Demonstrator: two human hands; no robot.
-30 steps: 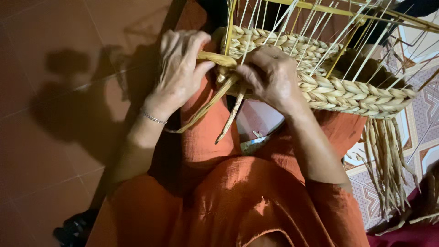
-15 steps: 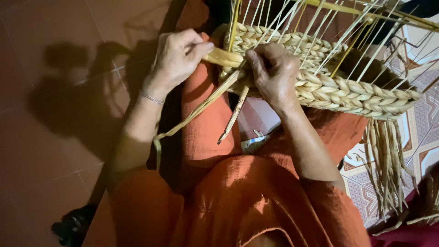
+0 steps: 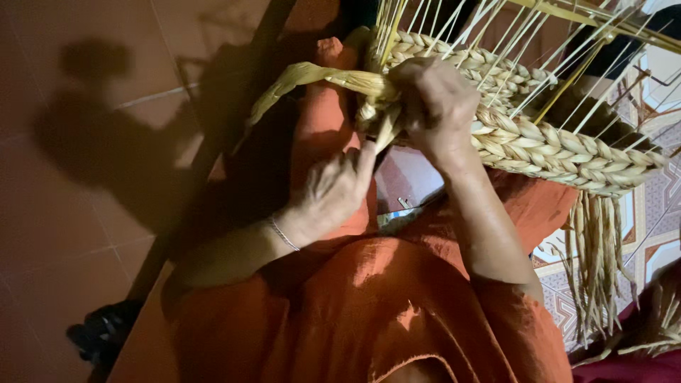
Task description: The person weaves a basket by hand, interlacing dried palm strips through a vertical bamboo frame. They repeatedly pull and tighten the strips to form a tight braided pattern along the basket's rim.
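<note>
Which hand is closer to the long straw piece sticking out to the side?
The right hand. It grips the straw strand where it meets the woven basket. The left hand is lower, fingertips on short ends beneath the strand.

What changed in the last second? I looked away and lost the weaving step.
The left hand dropped from the top of the woven basket to below its rim, fingers reaching up at the loose strand, which now arcs out leftward. The right hand stays clamped on the rim.
</note>
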